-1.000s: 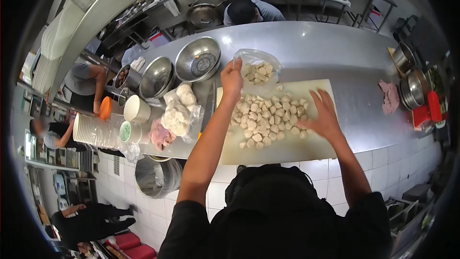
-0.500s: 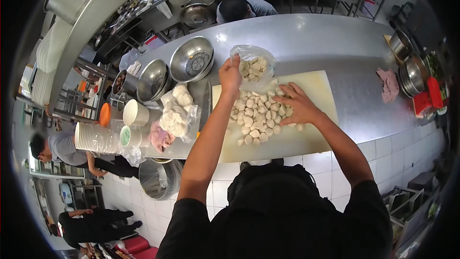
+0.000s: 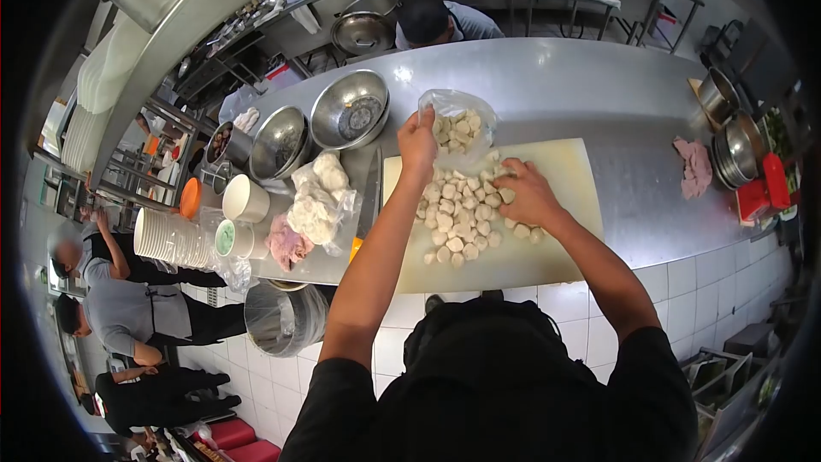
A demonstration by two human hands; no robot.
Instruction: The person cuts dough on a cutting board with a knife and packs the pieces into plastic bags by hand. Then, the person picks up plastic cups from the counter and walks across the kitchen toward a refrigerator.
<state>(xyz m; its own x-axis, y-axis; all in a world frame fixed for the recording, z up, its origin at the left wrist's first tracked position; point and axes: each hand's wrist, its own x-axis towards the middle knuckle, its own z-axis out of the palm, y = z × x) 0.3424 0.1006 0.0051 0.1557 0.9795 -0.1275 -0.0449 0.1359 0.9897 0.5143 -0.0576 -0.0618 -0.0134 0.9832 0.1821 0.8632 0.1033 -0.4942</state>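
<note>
My left hand (image 3: 418, 147) pinches the rim of a clear plastic bag (image 3: 484, 109), holding its mouth toward me at the far edge of the cutting board (image 3: 552, 261). Pale cut pieces, which look like meatballs (image 3: 457, 221), lie in a loose pile on the board, and more of them fill part of the bag. My right hand (image 3: 528, 194) is at the right side of the pile, its fingers curled around some pieces; the palm side is hidden. A knife (image 3: 369, 197) lies along the board's left edge, partly behind my left forearm.
Left of the board are steel bowls (image 3: 349, 109), a bag of white food (image 3: 318, 201), a pink cloth (image 3: 289, 239) and stacked tubs (image 3: 171, 238). Another pink cloth (image 3: 693, 168) and a red box (image 3: 764, 192) are at the right. Co-workers stand at the left and across the counter.
My right hand's spread fingers have curled in around pieces at the pile's right side. My left hand still holds the bag. Another co-worker has come into view at the left.
</note>
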